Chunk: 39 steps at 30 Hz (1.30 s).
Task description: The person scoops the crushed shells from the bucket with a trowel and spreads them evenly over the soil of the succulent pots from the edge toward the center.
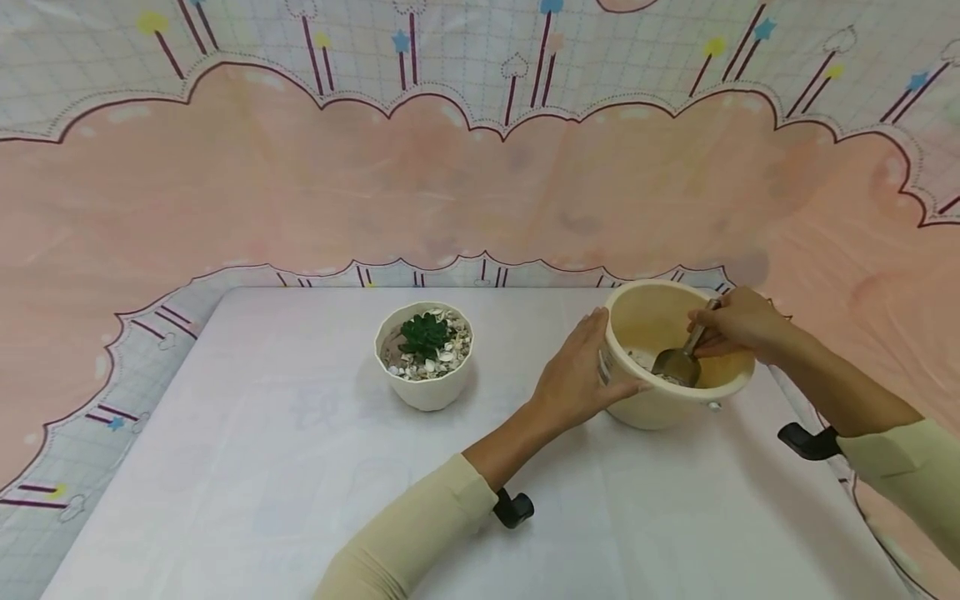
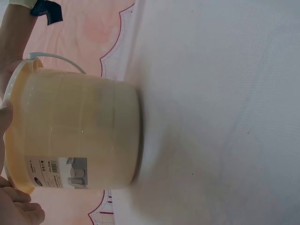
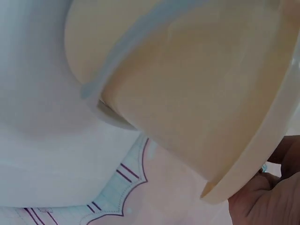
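Note:
A cream plastic bucket [image 1: 648, 412] stands at the right of the white table, its mouth tipped slightly toward the viewer in the head view. My left hand [image 1: 573, 375] grips its rim, fingers along the left side and thumb across the front. With my right hand [image 1: 742, 325] I pinch the handle of a metal spoon [image 1: 677, 367], whose bowl is down inside the bucket among pale bits. The left wrist view shows the bucket's wall with a printed label [image 2: 58, 172]. In the right wrist view the bucket's side and pale handle [image 3: 122, 51] hide the spoon.
Left of the bucket sits a white pot [image 1: 427, 393] with a green succulent [image 1: 425, 335] and pale pebbles [image 1: 450, 354]; a brownish patch shows at its left. A white cloth covers the table [image 1: 262, 467]. A patterned pink curtain [image 1: 450, 183] hangs behind.

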Motion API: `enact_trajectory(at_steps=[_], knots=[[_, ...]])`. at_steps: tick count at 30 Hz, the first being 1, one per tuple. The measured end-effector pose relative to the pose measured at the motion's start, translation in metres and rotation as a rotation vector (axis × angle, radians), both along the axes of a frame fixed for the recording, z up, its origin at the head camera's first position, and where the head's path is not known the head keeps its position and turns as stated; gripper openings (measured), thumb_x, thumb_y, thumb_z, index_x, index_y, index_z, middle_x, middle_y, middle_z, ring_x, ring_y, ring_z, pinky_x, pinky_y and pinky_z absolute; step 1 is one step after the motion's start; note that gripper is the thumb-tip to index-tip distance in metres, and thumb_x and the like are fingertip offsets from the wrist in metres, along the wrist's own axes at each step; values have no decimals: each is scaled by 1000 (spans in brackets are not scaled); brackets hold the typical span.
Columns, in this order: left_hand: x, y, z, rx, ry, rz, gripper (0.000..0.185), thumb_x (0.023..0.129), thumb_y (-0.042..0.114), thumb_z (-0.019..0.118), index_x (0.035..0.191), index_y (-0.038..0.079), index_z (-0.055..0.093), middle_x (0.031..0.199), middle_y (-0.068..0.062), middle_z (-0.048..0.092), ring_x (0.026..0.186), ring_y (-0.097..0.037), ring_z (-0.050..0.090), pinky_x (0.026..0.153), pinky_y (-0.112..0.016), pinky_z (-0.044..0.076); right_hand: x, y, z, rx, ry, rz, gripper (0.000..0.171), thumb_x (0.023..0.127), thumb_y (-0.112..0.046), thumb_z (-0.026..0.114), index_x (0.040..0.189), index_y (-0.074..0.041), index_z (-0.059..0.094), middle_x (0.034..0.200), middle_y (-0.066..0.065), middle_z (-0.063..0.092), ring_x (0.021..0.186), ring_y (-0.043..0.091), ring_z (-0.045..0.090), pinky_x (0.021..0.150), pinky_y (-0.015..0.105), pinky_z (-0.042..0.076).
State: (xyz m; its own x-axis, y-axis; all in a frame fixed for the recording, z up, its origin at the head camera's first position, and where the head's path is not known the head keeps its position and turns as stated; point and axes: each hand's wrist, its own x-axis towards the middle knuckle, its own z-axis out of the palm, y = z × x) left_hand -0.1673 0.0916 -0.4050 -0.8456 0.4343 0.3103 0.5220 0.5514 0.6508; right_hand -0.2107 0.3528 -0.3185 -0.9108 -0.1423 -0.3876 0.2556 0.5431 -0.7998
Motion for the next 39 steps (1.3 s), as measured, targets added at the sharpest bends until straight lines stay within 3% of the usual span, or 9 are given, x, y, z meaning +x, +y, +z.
enact_trajectory(at_steps=[9,16,19,26,33,39], knots=[[1,-1,1,-13,-6,0,113,88,52,85,168,5,19,171,-12,28,156,-27,27,120,-39,32,5,-14,-8,-148,-57,-59,30,111,-9,51,105,16,68,83,17,76,70,22,77,69,33,63],[1,0,0,-25,7,0,113,88,52,84,167,4,20,170,-14,29,156,-28,28,120,-39,32,6,-17,-6,-205,-109,-91,31,112,-10,48,117,19,59,84,13,75,72,22,77,71,32,63],[0,0,1,-30,13,3,113,88,53,84,167,3,21,170,-15,29,156,-27,28,121,-39,32,5,-17,-7,-231,-114,-107,30,112,-9,47,115,18,61,83,12,75,71,22,77,71,32,63],[0,2,2,-16,-13,-13,112,88,52,84,168,5,20,170,-14,29,157,-25,26,121,-38,30,4,-21,-19,-403,-174,-180,33,114,-9,44,99,5,70,85,15,75,77,24,78,78,33,62],[-1,-1,4,-13,9,-4,112,87,51,85,167,4,22,169,-14,31,156,-25,28,120,-39,32,3,-21,-15,-485,-200,-206,34,114,-11,42,100,5,69,90,19,75,80,27,79,78,33,62],[-1,-3,5,-21,-17,-8,112,88,52,84,167,4,21,170,-13,29,156,-24,27,120,-38,32,5,-22,-11,-527,-231,-246,34,114,-11,42,99,1,70,90,19,76,81,28,79,79,33,62]])
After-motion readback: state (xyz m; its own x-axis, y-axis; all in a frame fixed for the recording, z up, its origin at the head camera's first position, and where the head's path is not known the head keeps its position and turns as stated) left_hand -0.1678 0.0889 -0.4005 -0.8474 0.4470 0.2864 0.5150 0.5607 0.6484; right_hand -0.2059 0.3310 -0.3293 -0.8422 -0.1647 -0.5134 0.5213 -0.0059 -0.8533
